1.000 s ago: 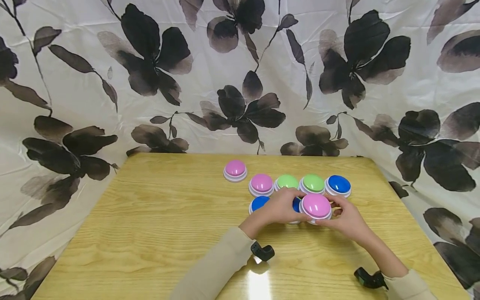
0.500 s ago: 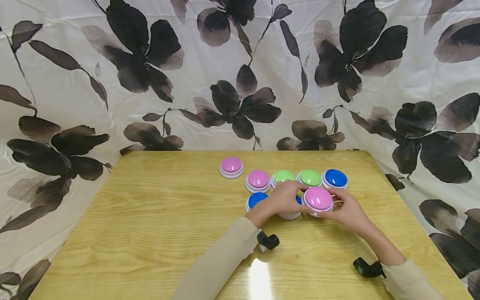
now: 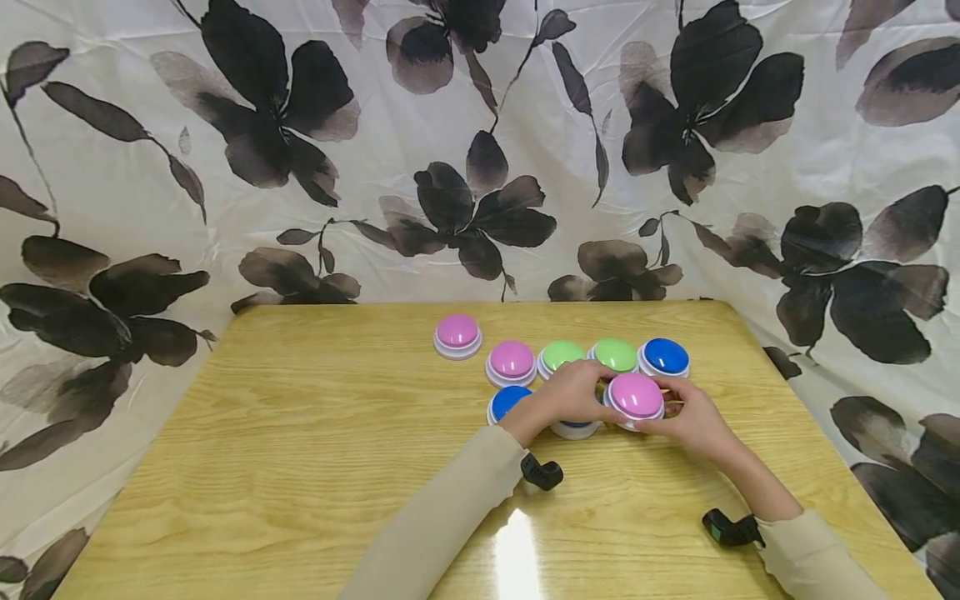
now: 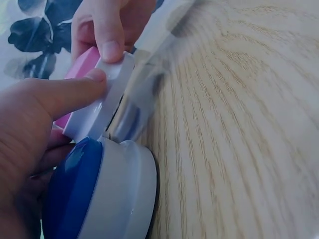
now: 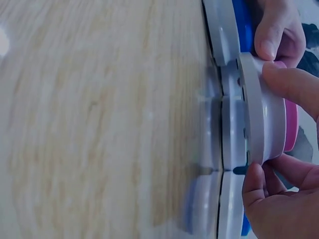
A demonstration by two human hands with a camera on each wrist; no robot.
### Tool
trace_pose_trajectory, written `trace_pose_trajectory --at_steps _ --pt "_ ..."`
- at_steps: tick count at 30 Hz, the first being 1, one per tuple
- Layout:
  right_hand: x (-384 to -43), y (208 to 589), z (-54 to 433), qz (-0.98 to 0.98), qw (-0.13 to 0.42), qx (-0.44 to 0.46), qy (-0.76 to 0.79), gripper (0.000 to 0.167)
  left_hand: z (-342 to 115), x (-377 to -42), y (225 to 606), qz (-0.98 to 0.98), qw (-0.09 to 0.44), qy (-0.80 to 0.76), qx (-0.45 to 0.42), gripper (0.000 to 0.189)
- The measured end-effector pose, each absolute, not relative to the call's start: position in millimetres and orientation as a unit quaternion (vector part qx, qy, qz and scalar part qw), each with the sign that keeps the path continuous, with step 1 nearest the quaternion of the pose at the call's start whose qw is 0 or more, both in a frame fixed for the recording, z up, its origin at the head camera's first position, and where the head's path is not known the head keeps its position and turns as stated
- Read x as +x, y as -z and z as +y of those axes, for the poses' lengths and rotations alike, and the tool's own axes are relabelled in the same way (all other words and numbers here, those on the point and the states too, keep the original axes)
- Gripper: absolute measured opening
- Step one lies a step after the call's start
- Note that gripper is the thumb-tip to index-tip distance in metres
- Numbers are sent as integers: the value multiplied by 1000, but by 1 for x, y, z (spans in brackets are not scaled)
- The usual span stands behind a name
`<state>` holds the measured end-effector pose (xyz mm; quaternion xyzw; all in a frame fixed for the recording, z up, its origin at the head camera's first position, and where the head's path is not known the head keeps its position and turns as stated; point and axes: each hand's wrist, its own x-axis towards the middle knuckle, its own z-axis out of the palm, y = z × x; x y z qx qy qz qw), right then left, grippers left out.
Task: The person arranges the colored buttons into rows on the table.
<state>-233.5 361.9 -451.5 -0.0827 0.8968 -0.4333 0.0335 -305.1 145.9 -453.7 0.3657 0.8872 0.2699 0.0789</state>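
Note:
Both hands hold one pink dome push button (image 3: pixel 636 395) with a white base. Seen from the right wrist, its base stands off the table. My left hand (image 3: pixel 573 393) grips its left side, with the thumb on the white rim in the left wrist view. From the other side my right hand (image 3: pixel 690 417) pinches it between thumb and fingers. Partly hidden beneath my left hand, a blue button (image 3: pixel 576 431) rests on the table; the left wrist view shows this blue button (image 4: pixel 114 189) close below the fingers.
Behind the hands, a row holds a pink button (image 3: pixel 512 360), two green buttons (image 3: pixel 615 354) and a blue button (image 3: pixel 665 357). Another pink button (image 3: pixel 457 333) sits farther back left. A blue button (image 3: pixel 508 402) lies by my left wrist. Floral cloth (image 3: pixel 480 233) hangs behind the wooden table (image 3: pixel 315 450).
Relative to the row behind, both hands and the held pink button have shifted slightly right. More of the blue button under my left hand shows. The head view has also shifted a little.

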Motion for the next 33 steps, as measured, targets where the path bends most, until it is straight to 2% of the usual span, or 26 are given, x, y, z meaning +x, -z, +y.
trace_pose_trajectory --at_steps 11,20,33 --pt "-243 459 363 889 42 -96 446 76 145 -311 457 895 47 -229 381 60" --pt "-242 462 363 886 56 -97 451 78 148 -307 461 903 38 -199 379 59" --pt "-239 462 360 854 108 -40 507 85 148 -303 464 901 35 -203 383 56"
